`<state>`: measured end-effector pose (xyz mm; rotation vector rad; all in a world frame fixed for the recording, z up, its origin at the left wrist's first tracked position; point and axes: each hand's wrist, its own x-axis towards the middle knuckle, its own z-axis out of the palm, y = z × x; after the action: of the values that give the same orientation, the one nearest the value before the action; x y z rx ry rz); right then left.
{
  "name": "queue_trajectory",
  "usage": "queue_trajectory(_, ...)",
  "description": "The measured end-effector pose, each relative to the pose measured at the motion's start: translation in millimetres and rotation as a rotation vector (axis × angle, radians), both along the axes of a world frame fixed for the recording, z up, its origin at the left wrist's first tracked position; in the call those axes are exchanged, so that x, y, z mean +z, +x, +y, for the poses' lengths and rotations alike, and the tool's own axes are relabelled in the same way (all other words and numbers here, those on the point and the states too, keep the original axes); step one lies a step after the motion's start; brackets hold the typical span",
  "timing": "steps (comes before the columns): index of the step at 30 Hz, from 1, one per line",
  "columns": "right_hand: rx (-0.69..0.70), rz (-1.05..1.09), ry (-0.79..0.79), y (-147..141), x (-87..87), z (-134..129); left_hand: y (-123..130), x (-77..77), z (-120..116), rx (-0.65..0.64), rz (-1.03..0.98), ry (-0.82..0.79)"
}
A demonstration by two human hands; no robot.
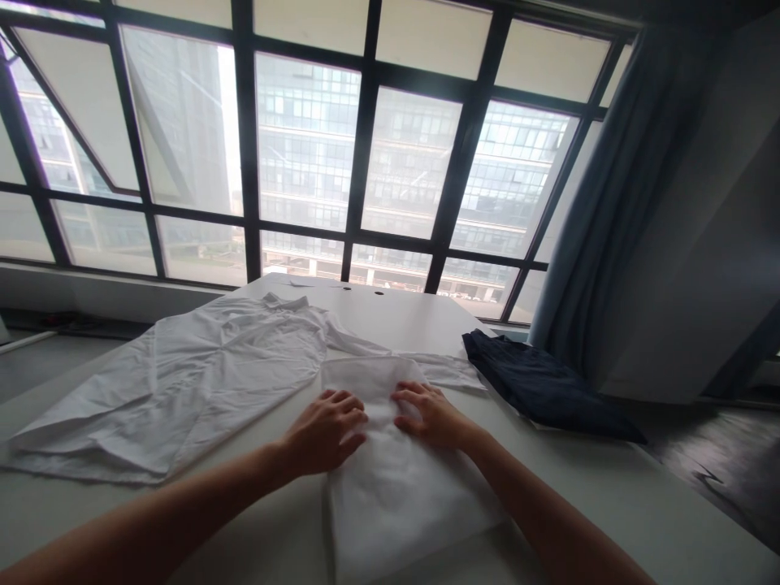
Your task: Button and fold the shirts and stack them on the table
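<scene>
While apart, hands: left hand [324, 432] and right hand [430, 416] both flat on folded white cloth [390, 487].
Cloth place: 6 o'clock on worktop [378, 313].
White shirt [164, 390]: spread, 9 o'clock.
Dark garment [542, 390]: 2 o'clock.

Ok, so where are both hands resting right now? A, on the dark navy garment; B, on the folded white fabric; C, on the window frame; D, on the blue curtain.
B. The left hand and the right hand both lie with fingers spread on the folded white fabric, while the dark navy garment lies off to the right, not touched by either hand.
</scene>
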<state>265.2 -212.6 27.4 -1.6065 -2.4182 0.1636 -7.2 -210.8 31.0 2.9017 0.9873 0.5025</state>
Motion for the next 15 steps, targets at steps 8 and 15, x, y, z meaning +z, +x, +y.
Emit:
queue_trajectory(8,-0.045,-0.015,-0.066,-4.1,-5.8,4.1,-15.3,-30.3,38.7,0.139,0.122,-0.186)
queue_trajectory(15,-0.03,-0.059,-0.065,-13.6,-0.3,10.6,-3.2,-23.5,44.5,0.228,0.15,-0.132)
